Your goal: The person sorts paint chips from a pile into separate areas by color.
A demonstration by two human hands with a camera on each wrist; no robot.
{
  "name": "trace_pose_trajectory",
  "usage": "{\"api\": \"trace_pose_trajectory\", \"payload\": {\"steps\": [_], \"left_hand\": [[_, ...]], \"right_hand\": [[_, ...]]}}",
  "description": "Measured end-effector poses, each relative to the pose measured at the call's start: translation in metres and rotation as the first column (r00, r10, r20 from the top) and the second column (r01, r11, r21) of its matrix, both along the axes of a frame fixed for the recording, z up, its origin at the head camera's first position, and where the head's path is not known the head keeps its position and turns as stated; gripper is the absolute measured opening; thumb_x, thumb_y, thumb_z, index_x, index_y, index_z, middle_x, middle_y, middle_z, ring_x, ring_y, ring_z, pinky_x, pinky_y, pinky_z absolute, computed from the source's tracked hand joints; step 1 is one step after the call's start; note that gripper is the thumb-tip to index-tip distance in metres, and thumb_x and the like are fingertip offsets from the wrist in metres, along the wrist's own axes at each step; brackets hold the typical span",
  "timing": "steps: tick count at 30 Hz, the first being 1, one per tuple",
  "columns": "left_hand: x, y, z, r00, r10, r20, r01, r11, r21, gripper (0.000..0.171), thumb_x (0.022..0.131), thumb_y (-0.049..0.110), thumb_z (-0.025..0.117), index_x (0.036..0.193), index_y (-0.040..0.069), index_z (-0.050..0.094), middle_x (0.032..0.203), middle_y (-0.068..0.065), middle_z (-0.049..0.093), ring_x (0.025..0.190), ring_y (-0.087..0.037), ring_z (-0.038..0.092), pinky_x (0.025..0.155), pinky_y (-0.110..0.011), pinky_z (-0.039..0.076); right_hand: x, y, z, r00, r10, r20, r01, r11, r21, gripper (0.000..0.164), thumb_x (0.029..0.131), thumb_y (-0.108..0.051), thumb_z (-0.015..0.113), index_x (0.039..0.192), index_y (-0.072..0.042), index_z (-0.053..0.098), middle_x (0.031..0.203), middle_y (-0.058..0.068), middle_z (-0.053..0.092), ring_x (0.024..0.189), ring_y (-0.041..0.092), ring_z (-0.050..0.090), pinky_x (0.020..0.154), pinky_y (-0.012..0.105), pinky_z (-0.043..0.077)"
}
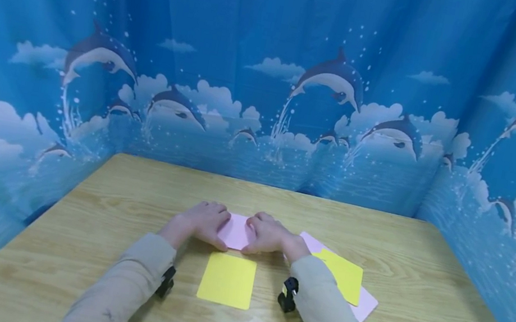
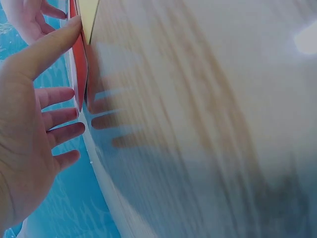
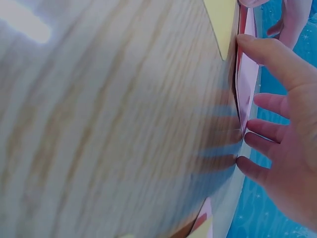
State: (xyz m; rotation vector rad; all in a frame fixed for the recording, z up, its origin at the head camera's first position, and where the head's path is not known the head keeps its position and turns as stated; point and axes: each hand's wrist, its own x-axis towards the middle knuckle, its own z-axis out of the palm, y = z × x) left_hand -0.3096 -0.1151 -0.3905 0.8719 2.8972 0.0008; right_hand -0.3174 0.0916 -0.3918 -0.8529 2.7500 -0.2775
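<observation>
A sheet of pink paper [image 1: 237, 232] lies between both hands at the middle of the wood-grain table. My left hand [image 1: 208, 223] holds its left end, with the thumb at the near edge and the fingers spread along the side. At the right end my right hand [image 1: 271, 235] grips it the same way. Both wrist views show the sheet nearly edge-on, with the right thumb [image 3: 247, 42] at its near edge and a red surface [image 2: 80, 62] visible in the left one. Just nearer than the hands sits a yellow square of paper [image 1: 227, 280].
Right of the hands, another yellow sheet [image 1: 343, 275] overlaps pink paper [image 1: 364, 304], partly behind the right sleeve [image 1: 330, 310]. A blue dolphin-print curtain [image 1: 220, 143] surrounds the table [image 1: 406, 254] at the back and sides. Each wrist wears a black camera [image 1: 288, 295].
</observation>
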Motion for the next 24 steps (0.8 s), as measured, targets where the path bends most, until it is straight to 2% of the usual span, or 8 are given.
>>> {"api": "trace_pose_trajectory", "payload": {"steps": [8, 12, 19, 24], "left_hand": [[-0.001, -0.001, -0.005, 1.000, 0.025, -0.008, -0.025, 1.000, -0.017, 0.087, 0.071, 0.071, 0.060, 0.131, 0.009, 0.049, 0.132, -0.011, 0.049, 0.123, -0.027, 0.043, 0.106, -0.045, 0.031], [-0.001, 0.000, -0.004, 0.999, 0.019, -0.029, -0.020, 1.000, -0.016, 0.085, 0.072, 0.072, 0.059, 0.129, 0.010, 0.050, 0.130, -0.010, 0.050, 0.120, -0.026, 0.045, 0.105, -0.044, 0.032], [-0.002, 0.004, 0.002, 0.994, 0.003, -0.110, -0.005, 1.000, -0.015, 0.081, 0.071, 0.074, 0.058, 0.119, 0.009, 0.056, 0.112, -0.006, 0.054, 0.104, -0.020, 0.049, 0.098, -0.040, 0.038], [0.000, 0.012, 0.008, 0.991, -0.010, -0.137, 0.003, 0.999, -0.049, 0.084, 0.071, 0.077, 0.054, 0.121, 0.008, 0.055, 0.114, -0.007, 0.054, 0.108, -0.022, 0.049, 0.101, -0.042, 0.037]], "right_hand": [[0.003, -0.001, 0.002, 1.000, -0.017, 0.004, 0.017, 1.000, 0.015, 0.074, 0.078, -0.045, 0.071, 0.137, -0.010, 0.044, 0.143, 0.013, 0.034, 0.129, 0.029, 0.036, 0.106, 0.042, 0.032], [0.003, 0.001, 0.001, 1.000, -0.019, -0.021, 0.019, 0.999, 0.031, 0.078, 0.077, -0.050, 0.070, 0.138, -0.009, 0.043, 0.142, 0.014, 0.035, 0.126, 0.030, 0.038, 0.103, 0.043, 0.035], [0.004, 0.007, 0.001, 0.995, -0.038, -0.096, 0.043, 0.998, 0.052, 0.081, 0.078, -0.055, 0.064, 0.140, -0.008, 0.041, 0.139, 0.014, 0.039, 0.122, 0.031, 0.043, 0.100, 0.045, 0.038], [0.007, 0.012, 0.002, 0.984, -0.023, -0.175, 0.041, 0.994, 0.100, 0.077, 0.080, -0.055, 0.062, 0.135, -0.004, 0.046, 0.133, 0.016, 0.046, 0.118, 0.031, 0.046, 0.097, 0.045, 0.040]]}}
